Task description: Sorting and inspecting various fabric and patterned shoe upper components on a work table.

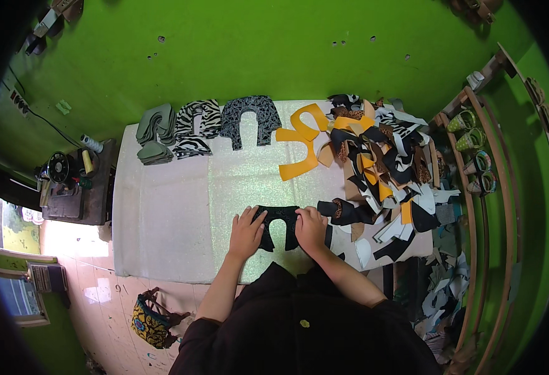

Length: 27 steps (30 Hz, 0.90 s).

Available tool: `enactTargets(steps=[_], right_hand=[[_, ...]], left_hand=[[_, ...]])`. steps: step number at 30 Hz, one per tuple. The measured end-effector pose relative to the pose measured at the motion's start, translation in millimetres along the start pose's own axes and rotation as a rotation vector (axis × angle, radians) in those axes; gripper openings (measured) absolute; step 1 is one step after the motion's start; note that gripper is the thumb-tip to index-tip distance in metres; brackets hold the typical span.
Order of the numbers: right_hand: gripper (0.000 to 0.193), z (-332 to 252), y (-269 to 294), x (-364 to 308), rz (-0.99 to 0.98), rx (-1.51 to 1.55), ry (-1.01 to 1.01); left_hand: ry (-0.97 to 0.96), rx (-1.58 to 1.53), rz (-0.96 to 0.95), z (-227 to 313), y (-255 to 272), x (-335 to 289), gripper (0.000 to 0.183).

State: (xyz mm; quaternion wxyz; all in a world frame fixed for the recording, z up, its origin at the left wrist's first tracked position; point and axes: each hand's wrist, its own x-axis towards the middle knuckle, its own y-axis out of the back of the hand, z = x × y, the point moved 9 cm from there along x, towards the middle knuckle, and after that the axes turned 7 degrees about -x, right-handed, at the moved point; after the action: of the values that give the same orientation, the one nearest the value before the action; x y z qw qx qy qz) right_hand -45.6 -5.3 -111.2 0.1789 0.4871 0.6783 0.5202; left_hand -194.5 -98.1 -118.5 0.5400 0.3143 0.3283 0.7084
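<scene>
Left edge of frame, sewing machine: dark sewing machine [60, 167] on its own stand, yellow spool [87, 161] and pale spool [91, 143] near it.
Bag: yellow, blue and black patterned bag [151, 320], lower left, on the floor.
Counter: white-covered counter [162, 206], mid-frame, running from left of center to right of center.
Grey-green pieces: stacked grey-green pieces [155, 125], upper left of center, counter's far side.
Zebra pieces: black-and-white striped pieces [198, 119], just right of the grey-green ones.
Patterned arch: black-and-grey arch piece [249, 105], upper center, beside the zebra ones.
Left hand: left hand [245, 232], lower center, fingers laid out on upper left part of black cut piece; grip open.
Black cut piece: arch-shaped black cut piece [279, 213], lower center, on counter between both hands, opening toward bottom of frame.
Yellow pieces: two curved yellow pieces [298, 170], right of upper center.
Right hand: right hand [312, 229], fingers bent at the piece's upper right; pinching or only pressing, can't tell.
Scraps: mixed heap of scraps [384, 190], right of center, yellow, black, white, leopard-print.
Rack: wooden rack, far right, green shoes [460, 120] on it.
</scene>
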Motion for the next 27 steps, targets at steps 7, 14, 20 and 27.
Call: enactTargets(steps=[7,14,20,27], right_hand=[[0.063,-44.5,0.0,4.2,-0.258,-0.106,0.272],[0.069,-21.3,-36.8,-8.5,-0.422,-0.143,0.249],[0.059,-31.3,-23.1,12.8,-0.360,-0.175,0.245],[0.030,-34.6,-32.0,25.1,-0.351,-0.205,0.289]], left_hand=[[0.006,0.039,-0.060,-4.4,-9.2,-3.3,0.074],[0.015,0.126,-0.015,9.3,5.7,1.3,0.083],[-0.091,0.095,0.101,26.0,27.2,30.9,0.063],[0.032,-0.032,-0.184,4.2,-13.8,48.4,0.047]])
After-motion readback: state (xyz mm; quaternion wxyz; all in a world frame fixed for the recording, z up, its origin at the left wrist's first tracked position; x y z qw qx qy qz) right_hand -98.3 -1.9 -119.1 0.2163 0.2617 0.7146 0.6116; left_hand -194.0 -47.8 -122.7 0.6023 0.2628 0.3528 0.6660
